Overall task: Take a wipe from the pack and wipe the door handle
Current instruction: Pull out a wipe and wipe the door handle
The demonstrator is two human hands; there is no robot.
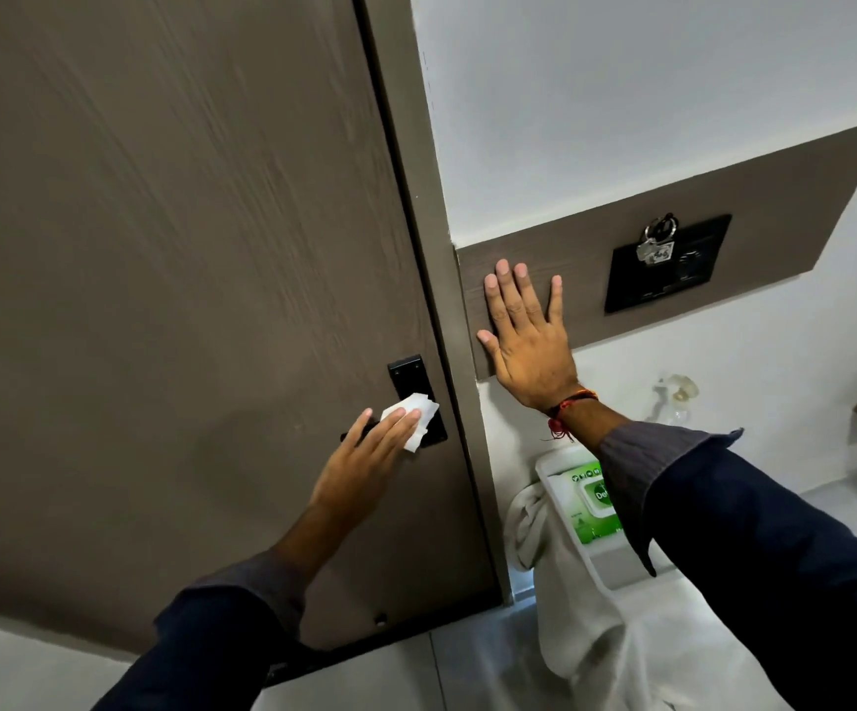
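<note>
A black door handle (410,376) with its long backplate is fixed near the right edge of the brown door (169,248). My left hand (364,456) presses a crumpled white wipe (412,414) against the handle's lever, which the hand and wipe mostly hide. My right hand (526,333) lies flat with fingers spread on the brown wall panel (672,218) right of the door frame, holding nothing. The green and white wipe pack (590,502) rests below, partly behind my right sleeve.
A black switch plate (693,279) with keys (654,246) hanging on it sits on the panel. White cloth (570,582) lies under the pack. A clear glass object (677,397) stands by the white wall. The pale floor (467,674) shows below the door.
</note>
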